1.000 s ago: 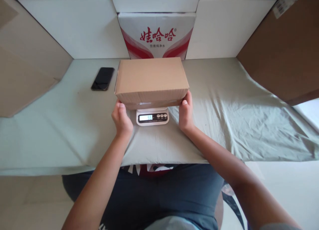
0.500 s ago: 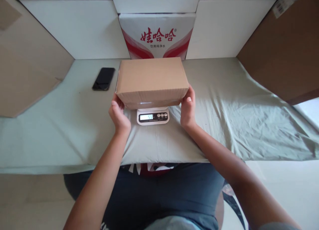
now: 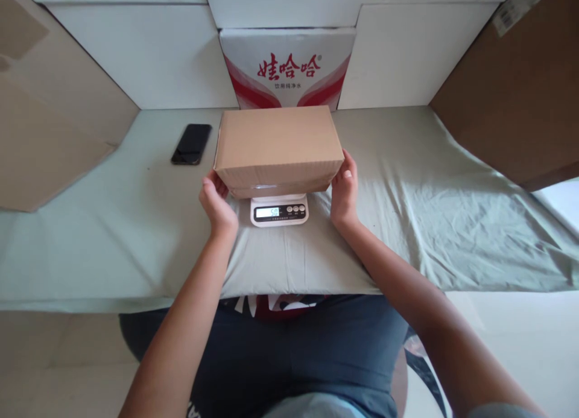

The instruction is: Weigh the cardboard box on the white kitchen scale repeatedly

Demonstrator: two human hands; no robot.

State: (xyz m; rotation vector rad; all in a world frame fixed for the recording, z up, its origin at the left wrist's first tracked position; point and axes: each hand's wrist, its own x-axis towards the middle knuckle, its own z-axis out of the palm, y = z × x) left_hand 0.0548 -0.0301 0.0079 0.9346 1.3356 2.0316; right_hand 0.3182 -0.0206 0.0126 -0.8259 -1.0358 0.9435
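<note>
Brown cardboard makes the large panel [image 3: 58, 122] at the far left, and inward of it a dark phone [image 3: 191, 144] lies flat on the green cloth [image 3: 181, 237]. If the box slid off leftward, I'd expect it to land near that phone. The left hand [image 3: 219, 208] has its thumb up and its fingers tucked at the box's near left corner; from where I stand, I cannot tell whether they grip or merely brush it. In the middle, the cardboard box [image 3: 278, 139] sits over the small white scale [image 3: 280, 221], jutting past it on both sides, so uneven support could tip it. Its display seems to read 50; any lift or push from the fingers would likely falsify that. The right hand [image 3: 344, 195] cups the near right corner, fingertips partly hidden, their pressure unclear. Further right, a tug on the wrinkled cloth could jolt the scale.
</note>
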